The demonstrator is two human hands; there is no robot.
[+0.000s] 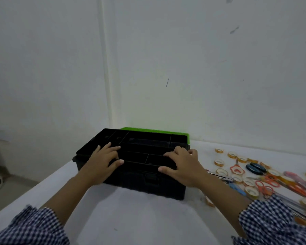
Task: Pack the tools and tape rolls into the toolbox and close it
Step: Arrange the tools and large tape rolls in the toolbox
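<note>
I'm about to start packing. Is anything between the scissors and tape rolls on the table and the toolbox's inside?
The green lid is open. A black divided tray fills the toolbox mouth, with the left hand and right hand on it; it covers the space below.

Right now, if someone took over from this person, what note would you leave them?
Left hand: flat on the tray, fingers straight.
Right hand: on the tray, fingers bent; grip unclear.
Toolbox: open, green lid back.
Tape rolls and scissors: on the table, right of it.
Done: nothing packed that shows.
Left: pack everything, close the lid.
</note>
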